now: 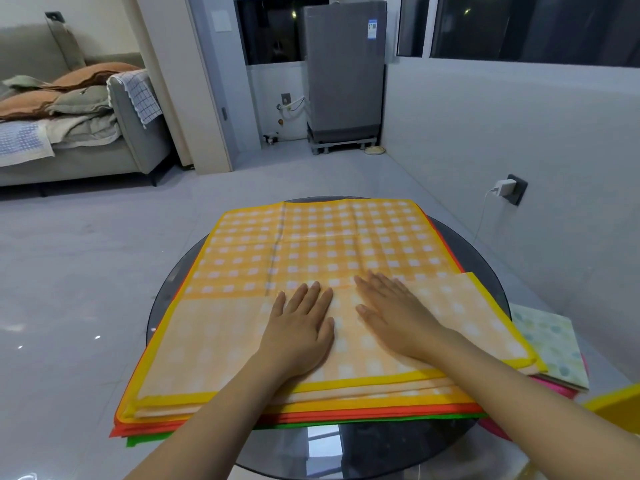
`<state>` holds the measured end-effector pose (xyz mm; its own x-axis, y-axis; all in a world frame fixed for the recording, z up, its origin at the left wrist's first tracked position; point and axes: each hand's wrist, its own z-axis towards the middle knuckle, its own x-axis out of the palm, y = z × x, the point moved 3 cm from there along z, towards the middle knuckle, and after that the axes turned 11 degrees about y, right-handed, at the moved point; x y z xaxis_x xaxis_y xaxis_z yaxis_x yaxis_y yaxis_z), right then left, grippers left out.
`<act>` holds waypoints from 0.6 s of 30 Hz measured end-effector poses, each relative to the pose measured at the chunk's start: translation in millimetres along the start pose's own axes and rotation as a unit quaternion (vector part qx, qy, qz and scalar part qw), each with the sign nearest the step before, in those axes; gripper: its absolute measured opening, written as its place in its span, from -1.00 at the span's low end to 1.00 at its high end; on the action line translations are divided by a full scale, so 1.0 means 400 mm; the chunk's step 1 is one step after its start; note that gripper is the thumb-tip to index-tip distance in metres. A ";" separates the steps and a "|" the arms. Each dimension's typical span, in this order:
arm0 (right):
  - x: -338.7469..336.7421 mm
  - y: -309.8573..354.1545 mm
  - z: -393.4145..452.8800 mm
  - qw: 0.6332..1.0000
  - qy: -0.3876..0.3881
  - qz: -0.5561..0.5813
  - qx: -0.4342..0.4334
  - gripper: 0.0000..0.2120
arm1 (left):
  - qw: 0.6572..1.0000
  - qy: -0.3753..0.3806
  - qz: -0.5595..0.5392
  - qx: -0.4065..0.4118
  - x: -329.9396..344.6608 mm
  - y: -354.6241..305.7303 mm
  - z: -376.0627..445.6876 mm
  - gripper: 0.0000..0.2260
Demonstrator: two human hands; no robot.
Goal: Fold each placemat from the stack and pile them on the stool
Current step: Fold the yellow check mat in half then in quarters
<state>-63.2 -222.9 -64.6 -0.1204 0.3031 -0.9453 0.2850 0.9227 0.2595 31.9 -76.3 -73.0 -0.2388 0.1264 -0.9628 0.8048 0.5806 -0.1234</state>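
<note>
Your left hand (pixel 301 327) and right hand (pixel 391 313) lie flat, gripping nothing, on the yellow placemat (pixel 311 251) half folded atop the stack (pixel 207 424) on the glass table (pixel 481 258); ease off unevenly and the flap could spring open or skew.

Round dark glass table (pixel 467 258) under the hands. Far ahead: grey appliance (pixel 344 71) on a stand, small dish (pixel 374 150) on the floor beside it. Far left: grey sofa (pixel 138 133) piled with blankets (pixel 59 98), checked cloth (pixel 142 95) over its arm. Right: white charger (pixel 504 186) plugged into wall socket.
</note>
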 end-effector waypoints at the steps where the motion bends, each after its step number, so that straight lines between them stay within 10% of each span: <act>1: 0.004 0.017 0.009 1.000 0.007 -0.006 -0.018 -0.48 | 1.000 -0.001 0.000 0.001 0.001 0.000 0.001 -0.52; 18: 0.027 0.042 0.031 0.997 0.038 -0.047 -0.044 -0.50 | 0.995 -0.030 -0.017 -0.093 0.003 0.221 -0.080 -0.28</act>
<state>-47.9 -206.8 -73.0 -0.2157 0.2281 -0.9494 0.1842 0.9644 0.1898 85.5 0.9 -77.3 -0.2269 0.0601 -0.9721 0.6810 0.7233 -0.1142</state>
